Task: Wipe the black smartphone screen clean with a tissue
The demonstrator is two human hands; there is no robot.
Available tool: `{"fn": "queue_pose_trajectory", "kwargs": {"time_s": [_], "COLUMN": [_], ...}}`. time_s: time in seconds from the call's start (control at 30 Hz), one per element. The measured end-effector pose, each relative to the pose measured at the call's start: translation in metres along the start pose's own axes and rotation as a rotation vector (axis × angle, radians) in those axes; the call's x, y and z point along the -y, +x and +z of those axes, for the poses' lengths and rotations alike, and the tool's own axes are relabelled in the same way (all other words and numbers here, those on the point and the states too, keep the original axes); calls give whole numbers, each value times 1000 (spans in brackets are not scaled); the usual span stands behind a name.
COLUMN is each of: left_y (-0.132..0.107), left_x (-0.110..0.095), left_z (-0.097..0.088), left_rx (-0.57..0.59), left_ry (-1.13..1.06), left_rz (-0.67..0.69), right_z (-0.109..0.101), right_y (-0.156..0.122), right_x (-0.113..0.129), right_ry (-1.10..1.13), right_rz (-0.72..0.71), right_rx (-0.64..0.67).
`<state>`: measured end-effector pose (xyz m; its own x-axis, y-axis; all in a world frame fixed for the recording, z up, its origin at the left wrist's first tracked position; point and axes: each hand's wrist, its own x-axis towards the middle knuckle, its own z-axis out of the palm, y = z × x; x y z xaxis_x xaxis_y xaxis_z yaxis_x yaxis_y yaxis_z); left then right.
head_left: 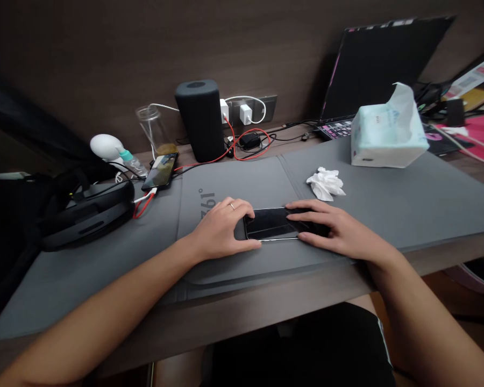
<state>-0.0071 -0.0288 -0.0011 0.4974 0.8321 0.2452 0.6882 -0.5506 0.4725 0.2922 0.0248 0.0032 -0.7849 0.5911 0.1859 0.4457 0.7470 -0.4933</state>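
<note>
A smartphone (271,224) with a dark screen lies flat and sideways on the grey mat (242,180). My left hand (226,228), with a ring on one finger, curls around its left end. The left thumb rests along the near edge and the fingertips touch the far left corner. At the right end, my right hand (333,226) has its thumb at the near edge, one finger along the far edge and another over the screen. That hand hides the phone's right end. A crumpled tissue (326,184) lies just beyond my right hand.
Behind the mat stand a black speaker (201,121), a glass (155,129) and a tissue pack (389,134). A laptop (383,70) leans open at back right. Left are a second phone (160,171) on a red cable and a black headset (91,212).
</note>
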Motion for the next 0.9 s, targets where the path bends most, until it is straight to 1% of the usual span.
{"fn": "queue_pose_trajectory", "kwargs": {"time_s": [0.3, 0.53, 0.7, 0.8, 0.9], "left_y": [0, 3, 5, 4, 3], "left_x": [-1, -1, 0, 1, 0], "left_z": [2, 0, 0, 0, 0], "left_rx": [2, 4, 19, 16, 27], "left_ry": [-44, -26, -19, -17, -26], "left_rz": [-29, -23, -31, -29, -25], "right_z": [0, 7, 9, 9, 6], "right_y": [-1, -1, -1, -1, -1], "right_x": [0, -14, -20, -19, -13], "right_ry": [-7, -49, -57, -65, -62], "right_rz": [19, -31, -53, -60, -45], "right_rx": [5, -58, -68, -67, -52]}}
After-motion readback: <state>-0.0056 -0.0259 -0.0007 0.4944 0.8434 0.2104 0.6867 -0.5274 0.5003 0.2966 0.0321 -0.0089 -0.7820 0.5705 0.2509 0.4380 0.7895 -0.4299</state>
